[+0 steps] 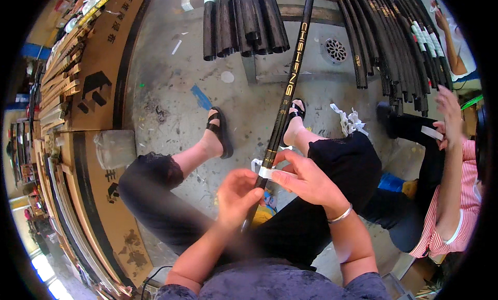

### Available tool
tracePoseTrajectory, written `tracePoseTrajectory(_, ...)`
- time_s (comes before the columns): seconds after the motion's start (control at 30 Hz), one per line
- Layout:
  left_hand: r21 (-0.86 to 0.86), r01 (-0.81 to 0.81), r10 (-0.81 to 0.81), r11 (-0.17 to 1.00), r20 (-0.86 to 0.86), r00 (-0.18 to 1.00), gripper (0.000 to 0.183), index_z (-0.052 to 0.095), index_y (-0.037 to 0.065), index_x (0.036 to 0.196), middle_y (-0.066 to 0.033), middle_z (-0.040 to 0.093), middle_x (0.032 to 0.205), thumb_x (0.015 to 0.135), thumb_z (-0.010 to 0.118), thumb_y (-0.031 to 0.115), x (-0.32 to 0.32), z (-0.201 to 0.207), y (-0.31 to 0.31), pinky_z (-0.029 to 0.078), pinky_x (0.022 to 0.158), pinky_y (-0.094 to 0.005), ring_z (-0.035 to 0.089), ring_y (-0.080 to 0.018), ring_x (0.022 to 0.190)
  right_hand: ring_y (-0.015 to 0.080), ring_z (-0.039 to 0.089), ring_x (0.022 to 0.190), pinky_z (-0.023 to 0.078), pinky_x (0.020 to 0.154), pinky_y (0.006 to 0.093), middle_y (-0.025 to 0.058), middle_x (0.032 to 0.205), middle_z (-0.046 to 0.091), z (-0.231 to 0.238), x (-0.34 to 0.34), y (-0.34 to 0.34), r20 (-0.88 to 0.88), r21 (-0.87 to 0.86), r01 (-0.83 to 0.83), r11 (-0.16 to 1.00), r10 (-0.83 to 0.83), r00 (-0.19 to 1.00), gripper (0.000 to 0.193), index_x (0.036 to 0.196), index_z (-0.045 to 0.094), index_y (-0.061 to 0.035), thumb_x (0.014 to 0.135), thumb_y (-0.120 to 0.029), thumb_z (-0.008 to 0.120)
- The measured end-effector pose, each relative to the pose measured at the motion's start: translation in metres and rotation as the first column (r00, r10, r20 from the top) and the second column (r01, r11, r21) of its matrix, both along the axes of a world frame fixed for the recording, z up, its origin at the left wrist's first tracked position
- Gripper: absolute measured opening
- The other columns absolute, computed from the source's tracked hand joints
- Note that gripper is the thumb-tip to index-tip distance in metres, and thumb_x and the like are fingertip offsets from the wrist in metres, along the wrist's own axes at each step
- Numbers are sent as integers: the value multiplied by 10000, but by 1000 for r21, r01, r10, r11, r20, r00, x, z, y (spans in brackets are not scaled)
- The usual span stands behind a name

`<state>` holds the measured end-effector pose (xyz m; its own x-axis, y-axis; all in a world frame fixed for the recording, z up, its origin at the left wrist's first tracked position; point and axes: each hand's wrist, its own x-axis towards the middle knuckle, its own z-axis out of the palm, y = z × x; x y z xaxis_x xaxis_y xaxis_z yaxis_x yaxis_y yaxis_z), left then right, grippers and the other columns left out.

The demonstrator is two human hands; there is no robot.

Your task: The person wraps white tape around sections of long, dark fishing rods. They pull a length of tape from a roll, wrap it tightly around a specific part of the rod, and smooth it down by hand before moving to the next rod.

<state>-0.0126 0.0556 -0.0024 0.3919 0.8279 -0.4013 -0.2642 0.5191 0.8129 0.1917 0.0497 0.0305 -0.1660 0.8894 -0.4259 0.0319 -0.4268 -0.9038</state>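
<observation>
A long black fishing rod point(285, 108) with gold lettering slants from the top of the view down between my knees. Around its lower part sits a white strip point(266, 173), with a loose curl of it sticking out on the left. My right hand point(309, 179), with a bracelet at the wrist, pinches the strip against the rod between thumb and fingers. Just below, my left hand point(239, 195) is closed at the rod's left side, thumb against the shaft. Its inner fingers are partly hidden.
Black tubes point(244, 25) with white wraps lie ahead, and more rods point(381, 40) rest at far right. Cardboard boxes point(111, 56) line the left. White scraps point(348, 119) lie on the floor. A co-worker's hand point(450, 110) and striped sleeve are at right; another person's arm shows beyond.
</observation>
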Motion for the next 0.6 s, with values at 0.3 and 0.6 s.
tracePoseTrajectory(0.3, -5, 5, -5, 1000, 47, 999, 389, 493, 22, 1111, -139, 658, 891, 860, 742, 183, 1, 5, -2, 554, 605, -310, 638, -184, 682, 65, 491, 638, 401, 555, 239, -3, 706, 543, -7, -4, 0, -53, -24, 2, 1000, -3, 999, 279, 1018, 584, -11, 948, -278, 626)
tracePoseTrajectory(0.6, -147, 88, -63, 985, 169, 984, 486, 538, 18, 1201, -130, 658, 1003, 846, 765, 259, 0, 7, -8, 578, 732, -337, 659, -201, 838, 33, 415, 589, 315, 505, 224, -50, 683, 496, -6, -10, 1, -203, -84, 37, 996, -53, 978, 265, 1116, 603, -14, 966, -232, 599)
